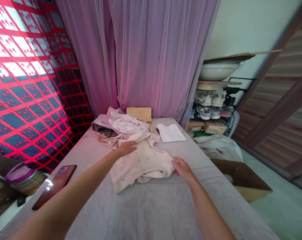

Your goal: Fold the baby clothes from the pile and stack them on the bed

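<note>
A cream baby top point(145, 160) with small faint prints lies spread and partly crumpled on the table point(145, 213). My left hand point(127, 149) rests on its upper left part, fingers stretched out flat. At the top's right edge, my right hand point(181, 166) pinches the cloth between thumb and fingers. Behind the top is a heap of clothes point(125, 122), including a white printed piece. To the right of the heap lies a folded white cloth point(171, 132). A folded tan cloth point(139, 114) sits at the back.
A phone point(54, 186) lies at the table's left edge. Beyond that edge stands a tub with a purple lid point(18, 173). On the right are an open cardboard box point(241, 176) and a rack with shoes point(207, 111) and a white basin point(218, 71). Purple curtains point(151, 60) hang behind.
</note>
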`<state>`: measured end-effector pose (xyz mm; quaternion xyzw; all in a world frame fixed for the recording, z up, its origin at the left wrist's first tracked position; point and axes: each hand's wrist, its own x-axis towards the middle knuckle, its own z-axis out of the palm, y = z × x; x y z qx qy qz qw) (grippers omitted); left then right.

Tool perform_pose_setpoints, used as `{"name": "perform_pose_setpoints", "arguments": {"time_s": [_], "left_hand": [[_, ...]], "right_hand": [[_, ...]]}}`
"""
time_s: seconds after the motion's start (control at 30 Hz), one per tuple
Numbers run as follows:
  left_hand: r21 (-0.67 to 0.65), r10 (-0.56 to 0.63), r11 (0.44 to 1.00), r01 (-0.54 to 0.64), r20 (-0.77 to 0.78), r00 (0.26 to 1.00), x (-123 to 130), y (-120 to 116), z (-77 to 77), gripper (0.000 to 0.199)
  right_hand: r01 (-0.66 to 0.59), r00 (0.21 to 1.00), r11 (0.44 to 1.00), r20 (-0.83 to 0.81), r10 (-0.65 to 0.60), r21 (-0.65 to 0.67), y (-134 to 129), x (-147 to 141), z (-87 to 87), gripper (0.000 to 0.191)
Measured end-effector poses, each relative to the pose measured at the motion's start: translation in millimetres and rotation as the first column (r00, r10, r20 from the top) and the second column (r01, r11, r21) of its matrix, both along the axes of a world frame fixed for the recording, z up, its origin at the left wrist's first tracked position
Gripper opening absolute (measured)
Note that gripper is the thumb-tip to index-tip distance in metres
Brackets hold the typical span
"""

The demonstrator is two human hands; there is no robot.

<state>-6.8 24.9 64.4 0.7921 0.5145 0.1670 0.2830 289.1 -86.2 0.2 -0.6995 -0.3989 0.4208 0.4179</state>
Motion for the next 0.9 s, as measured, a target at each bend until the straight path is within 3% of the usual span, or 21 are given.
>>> {"name": "perform_pose_setpoints", "arguments": {"time_s": [0.13, 0.33, 0.43, 0.53, 0.63, 0.73, 0.9], "left_hand": [[-0.082, -0.073, 0.994, 0.067, -0.069, 0.995, -34.1, -45.2, -33.7, 0.025], [-0.012, -0.175, 0.985, 0.174, -0.017, 0.984, -61.1, -104.3, -52.1, 0.047], [0.019, -0.196, 0.980, 0.200, -0.118, 0.973, -59.1, -123.5, -58.0, 0.054], [0.052, -0.131, 0.989, 0.141, -0.158, 0.979, -53.5, -129.9, -63.8, 0.037], [0.066, -0.101, 0.992, 0.110, -0.125, 0.987, -51.3, -128.0, -62.4, 0.013], [0.038, -0.152, 0.987, 0.155, -0.079, 0.985, -52.5, -126.0, -50.8, 0.011], [-0.012, -0.356, 0.935, 0.355, -0.048, 0.933, -52.5, -127.2, -29.9, 0.014]], "right_hand": [[-0.133, 0.989, 0.989, -0.049, 0.136, 0.065, -19.4, 4.4, -9.5, 0.064], [-0.320, 0.904, 0.915, -0.210, 0.373, 0.248, -31.5, -7.5, -6.7, 0.085], [-0.262, 0.947, 0.944, -0.133, 0.291, 0.199, -24.8, -14.2, -10.7, 0.076], [-0.093, 0.990, 0.980, -0.089, 0.110, 0.179, -15.4, -13.3, -12.4, 0.067], [0.030, 0.994, 0.980, -0.112, -0.008, 0.194, -10.9, -3.6, -7.6, 0.065], [0.082, 0.987, 0.987, -0.151, -0.060, 0.140, -13.4, 9.3, 3.7, 0.060], [-0.070, 0.984, 0.996, -0.169, 0.061, -0.049, -27.1, 22.9, 25.1, 0.048]]}}
